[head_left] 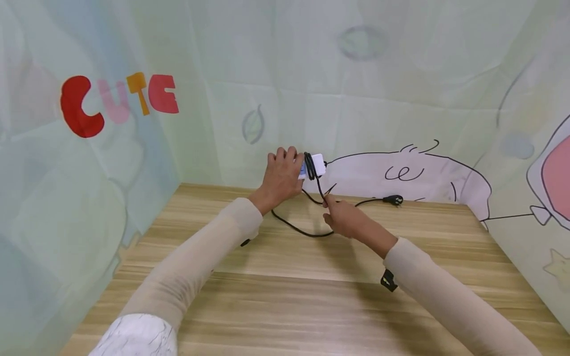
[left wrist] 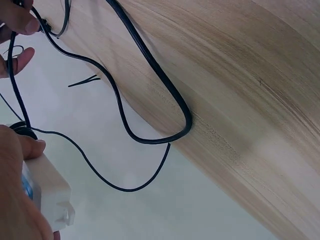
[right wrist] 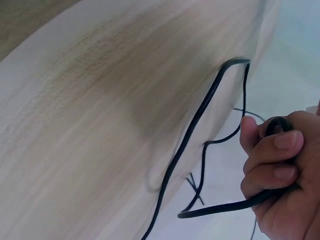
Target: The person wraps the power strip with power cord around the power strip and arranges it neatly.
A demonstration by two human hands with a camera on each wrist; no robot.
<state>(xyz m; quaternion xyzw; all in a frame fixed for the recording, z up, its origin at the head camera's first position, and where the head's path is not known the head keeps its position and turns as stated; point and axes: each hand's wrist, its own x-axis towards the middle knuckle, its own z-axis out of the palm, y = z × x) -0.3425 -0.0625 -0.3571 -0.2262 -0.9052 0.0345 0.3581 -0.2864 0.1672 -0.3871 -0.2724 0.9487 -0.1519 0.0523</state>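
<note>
My left hand grips a white power adapter with a blue patch, held up near the back wall. Several turns of black power cord are wound round the adapter. In the left wrist view, the thumb and fingers lie over the white casing. My right hand holds the cord a little below and to the right of the adapter. The right wrist view shows its fingers curled round the black cord. A loose loop hangs between the hands, and the cord's plug lies to their right.
The wood-grain table ends against a printed cloth wall at the back. More printed cloth closes off the left and right sides. A small black piece shows beside the right sleeve.
</note>
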